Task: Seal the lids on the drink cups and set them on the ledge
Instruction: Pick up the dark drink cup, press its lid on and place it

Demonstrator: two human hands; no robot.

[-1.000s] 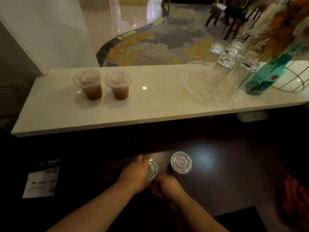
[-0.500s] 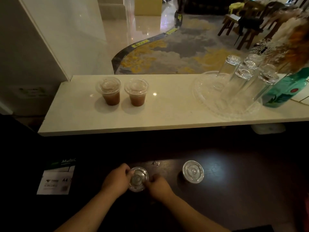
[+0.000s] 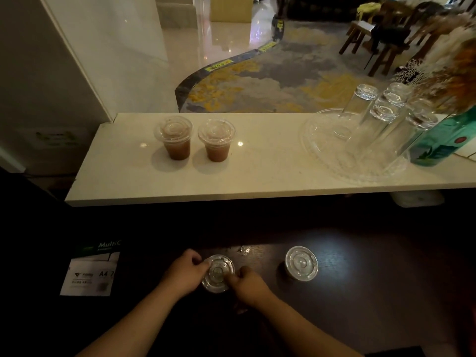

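On the dark counter, a clear plastic cup with a lid (image 3: pixel 218 273) stands between my hands. My left hand (image 3: pixel 184 274) grips its left rim and my right hand (image 3: pixel 246 282) grips its right rim, fingers on the lid's edge. A second lidded cup (image 3: pixel 301 263) stands alone to the right. Up on the white ledge (image 3: pixel 231 181), two lidded cups with brown drink, one on the left (image 3: pixel 174 137) and one beside it (image 3: pixel 217 139), stand side by side.
A clear glass tray (image 3: pixel 332 161) with several upturned glasses (image 3: pixel 378 124) sits at the ledge's right, next to a teal bottle (image 3: pixel 443 143) and dried flowers. A paper ream pack (image 3: pixel 90 271) lies left on the dark counter.
The view has shifted, so everything sits further right and lower in frame. My hands went from tilting the lid beside the cup to pressing it flat on the rim.
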